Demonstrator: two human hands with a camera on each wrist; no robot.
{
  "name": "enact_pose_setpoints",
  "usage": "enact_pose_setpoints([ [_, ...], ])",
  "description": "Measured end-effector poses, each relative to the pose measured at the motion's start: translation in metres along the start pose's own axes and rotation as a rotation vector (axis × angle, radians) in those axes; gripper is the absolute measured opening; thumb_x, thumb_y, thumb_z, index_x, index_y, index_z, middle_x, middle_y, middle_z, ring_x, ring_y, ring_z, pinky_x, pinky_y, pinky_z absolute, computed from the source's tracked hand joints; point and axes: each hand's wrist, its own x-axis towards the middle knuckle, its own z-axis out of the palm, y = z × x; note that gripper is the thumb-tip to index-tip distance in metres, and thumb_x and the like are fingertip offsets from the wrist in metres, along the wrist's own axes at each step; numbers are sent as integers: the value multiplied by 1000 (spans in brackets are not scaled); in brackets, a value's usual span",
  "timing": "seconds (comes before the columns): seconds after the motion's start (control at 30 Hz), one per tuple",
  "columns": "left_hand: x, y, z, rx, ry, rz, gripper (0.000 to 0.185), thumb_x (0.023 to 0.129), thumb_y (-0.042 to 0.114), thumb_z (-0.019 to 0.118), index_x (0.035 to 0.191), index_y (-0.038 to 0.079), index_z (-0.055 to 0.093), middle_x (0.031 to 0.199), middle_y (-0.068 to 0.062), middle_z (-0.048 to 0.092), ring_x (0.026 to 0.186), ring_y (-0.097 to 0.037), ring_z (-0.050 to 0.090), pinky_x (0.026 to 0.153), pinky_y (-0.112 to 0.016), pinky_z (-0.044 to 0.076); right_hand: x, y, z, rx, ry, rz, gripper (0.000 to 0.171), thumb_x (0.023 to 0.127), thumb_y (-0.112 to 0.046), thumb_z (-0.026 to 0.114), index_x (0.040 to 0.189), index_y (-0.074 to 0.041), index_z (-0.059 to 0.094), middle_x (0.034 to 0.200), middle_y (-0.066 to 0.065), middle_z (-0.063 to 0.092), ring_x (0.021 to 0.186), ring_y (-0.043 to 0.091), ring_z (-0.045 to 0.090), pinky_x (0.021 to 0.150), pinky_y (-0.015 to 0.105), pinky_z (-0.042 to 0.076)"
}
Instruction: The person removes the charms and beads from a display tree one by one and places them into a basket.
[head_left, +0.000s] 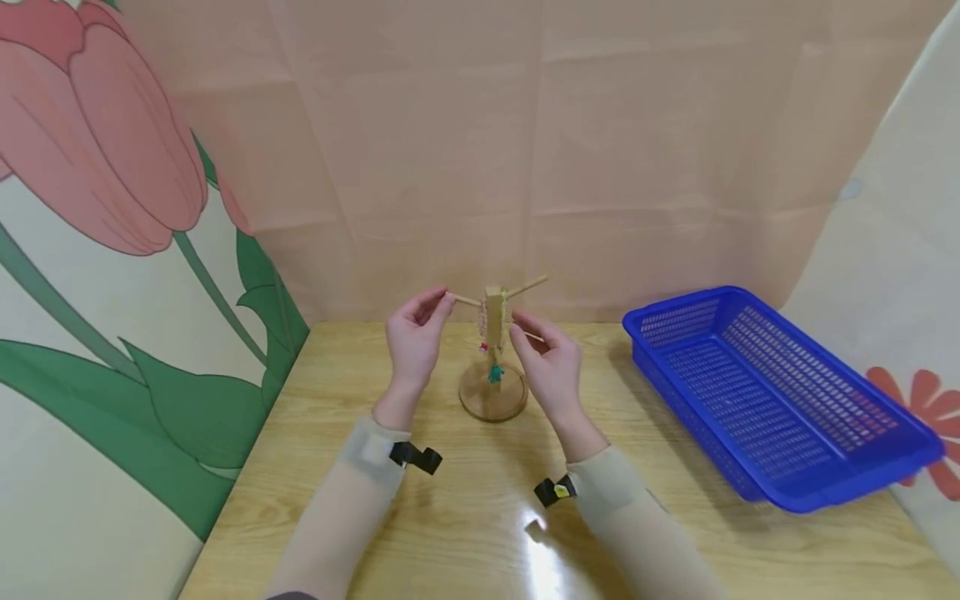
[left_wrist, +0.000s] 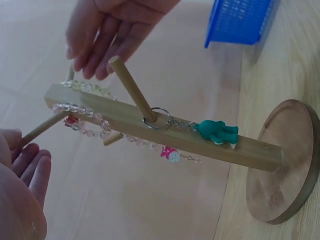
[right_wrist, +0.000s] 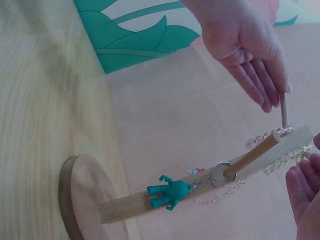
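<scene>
Stand (head_left: 493, 333) of wood sits on the table (head_left: 450, 533) between our hands, its round base (left_wrist: 287, 165) flat on the tabletop and its square post upright. Pegs (left_wrist: 132, 89) stick out from the post near its top. A bead chain (left_wrist: 82, 111) hangs at the top of the post, and a keyring (left_wrist: 156, 119) over one peg carries a small green figure (right_wrist: 169, 192) that lies against the post.

Our left hand (head_left: 414, 337) is raised at the tip of the left-side peg, thumb and fingertips brought together on it in the head view. Our right hand (head_left: 547, 362) is just beside the post, fingers straight and relaxed, gripping nothing. A blue basket (head_left: 772, 392) stands well apart, on the right of the table.
</scene>
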Motion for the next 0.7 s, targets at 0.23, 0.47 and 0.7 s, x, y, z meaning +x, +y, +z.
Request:
enact_pose_setpoints([
  [0.23,4,1,-3,-25,-24,-13,21,93,2,84,108,-12,77,97,-12,81,82,-12,77,81,-28,68,9,-3,8,-20,61,-12,20,96,8,76,114,17,74,112,31,75,101,39,73,93,53,65],
  [0.47,5,0,-7,-38,-65,-13,17,93,1,83,105,-10,78,93,-9,81,81,-26,78,78,-30,68,17,14,12,-82,53,-87,17,93,3,82,108,10,79,104,25,78,94,40,77,85,52,68],
  [0.7,5,2,-9,-18,-81,21,16,92,-1,84,103,-11,78,95,-17,80,83,-18,78,80,-29,68,25,41,12,-159,59,-78,18,93,-17,88,104,-3,85,101,9,82,88,24,79,78,33,69],
])
